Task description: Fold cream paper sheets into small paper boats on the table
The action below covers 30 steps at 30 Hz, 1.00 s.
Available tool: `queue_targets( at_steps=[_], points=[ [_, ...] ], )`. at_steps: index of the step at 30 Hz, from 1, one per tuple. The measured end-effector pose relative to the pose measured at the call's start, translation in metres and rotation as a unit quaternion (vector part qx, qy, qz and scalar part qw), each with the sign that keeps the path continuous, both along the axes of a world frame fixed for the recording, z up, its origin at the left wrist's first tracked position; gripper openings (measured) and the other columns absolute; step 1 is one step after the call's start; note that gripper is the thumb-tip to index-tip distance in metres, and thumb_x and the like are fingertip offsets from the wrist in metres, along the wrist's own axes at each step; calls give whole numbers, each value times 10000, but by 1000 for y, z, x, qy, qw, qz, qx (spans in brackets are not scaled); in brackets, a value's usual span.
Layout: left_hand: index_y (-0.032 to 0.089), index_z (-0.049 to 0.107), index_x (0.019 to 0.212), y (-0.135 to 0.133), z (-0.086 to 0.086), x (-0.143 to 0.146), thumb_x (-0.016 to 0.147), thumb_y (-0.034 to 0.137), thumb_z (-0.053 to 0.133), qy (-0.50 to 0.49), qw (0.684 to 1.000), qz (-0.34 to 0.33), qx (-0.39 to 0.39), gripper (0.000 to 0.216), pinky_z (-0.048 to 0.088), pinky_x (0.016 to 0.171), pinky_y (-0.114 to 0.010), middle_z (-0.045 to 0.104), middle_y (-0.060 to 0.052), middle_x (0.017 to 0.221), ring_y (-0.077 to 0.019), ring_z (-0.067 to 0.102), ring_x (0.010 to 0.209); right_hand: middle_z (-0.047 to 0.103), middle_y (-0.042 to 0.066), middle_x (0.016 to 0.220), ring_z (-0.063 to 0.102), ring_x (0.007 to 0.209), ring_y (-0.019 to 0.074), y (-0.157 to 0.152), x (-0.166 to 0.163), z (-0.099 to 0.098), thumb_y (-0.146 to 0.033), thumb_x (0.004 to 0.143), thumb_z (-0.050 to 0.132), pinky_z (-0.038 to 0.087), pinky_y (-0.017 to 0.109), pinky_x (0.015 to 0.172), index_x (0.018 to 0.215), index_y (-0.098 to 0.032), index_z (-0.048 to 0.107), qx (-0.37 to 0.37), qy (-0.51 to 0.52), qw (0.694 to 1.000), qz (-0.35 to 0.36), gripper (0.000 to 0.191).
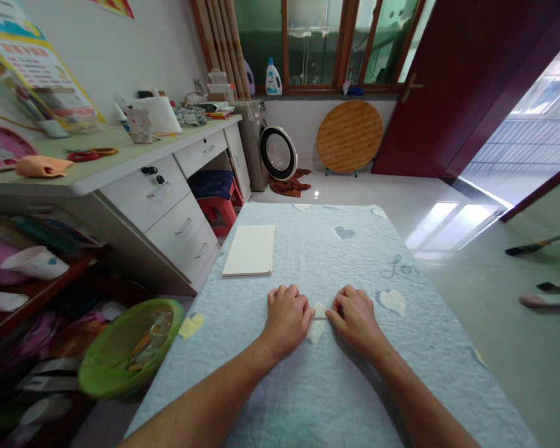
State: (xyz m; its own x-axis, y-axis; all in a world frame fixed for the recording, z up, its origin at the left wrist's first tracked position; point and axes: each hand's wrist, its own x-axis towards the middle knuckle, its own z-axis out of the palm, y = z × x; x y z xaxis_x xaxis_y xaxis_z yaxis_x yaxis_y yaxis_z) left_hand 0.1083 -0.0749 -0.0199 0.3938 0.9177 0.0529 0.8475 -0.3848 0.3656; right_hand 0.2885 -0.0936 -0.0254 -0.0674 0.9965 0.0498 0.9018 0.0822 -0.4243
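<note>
My left hand [287,316] and my right hand [356,316] rest side by side on a table covered with a pale blue quilted cloth [336,261]. Both have their fingers curled under and pressed down on a small white piece of paper [320,309] that shows only in the gap between them. How large the paper is I cannot tell, since the hands hide most of it. A stack of cream paper sheets [251,250] lies flat on the cloth, further away and to the left of my left hand.
A white desk with drawers [168,205] stands along the left wall, a red stool [219,208] under it. A green basket [129,345] sits low at the table's left. A washing machine [273,149], a round wooden board [350,137] and a dark red door [466,81] stand at the back.
</note>
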Motion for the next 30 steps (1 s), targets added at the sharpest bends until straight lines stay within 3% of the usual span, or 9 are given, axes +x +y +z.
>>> queue_targets(
  at_steps=[7, 15, 30],
  points=[
    [206, 675, 830, 1, -3, 0, 917, 319, 573, -1, 1000, -1, 1, 175, 323, 903, -416, 607, -47, 958, -241, 500, 976, 592, 47, 906, 506, 909, 223, -1, 2, -1, -288, 868, 598, 322, 353, 814, 705, -196, 622, 0, 17, 1000, 11, 188],
    [205, 672, 845, 0, -4, -1, 929, 322, 562, -1, 1000, -11, 0, 181, 328, 905, -415, 606, -43, 960, -239, 498, 972, 590, 33, 929, 510, 944, 218, -4, 5, 4, -224, 817, 634, 321, 361, 867, 794, -206, 628, -3, 60, 998, 36, 29],
    [202, 670, 865, -2, -1, 0, 942, 311, 534, 19, 1000, -13, 20, 190, 336, 906, -421, 607, -52, 962, -244, 499, 971, 598, 56, 960, 489, 956, 234, 0, -7, 7, -245, 877, 567, 293, 357, 827, 760, -187, 637, -48, -13, 999, -7, 148]
  ],
)
